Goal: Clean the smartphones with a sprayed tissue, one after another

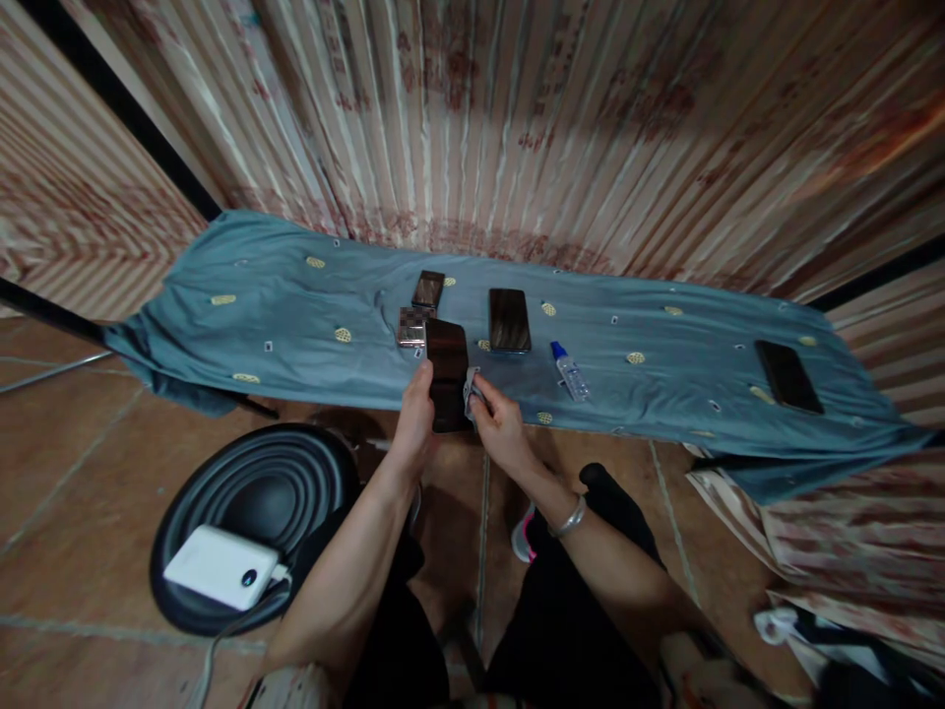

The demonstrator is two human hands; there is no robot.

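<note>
dark phone (447, 379) between both hands, cloth (472, 390) alongside

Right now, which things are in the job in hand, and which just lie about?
In hand: dark phone held by left hand; small cloth in right hand.
Lying about: three phones; spray bottle; white power bank.

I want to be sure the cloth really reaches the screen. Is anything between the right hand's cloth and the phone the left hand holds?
Nothing visible. The left hand holds the dark phone by its edge, and the right hand presses the small cloth against its right side.
</note>
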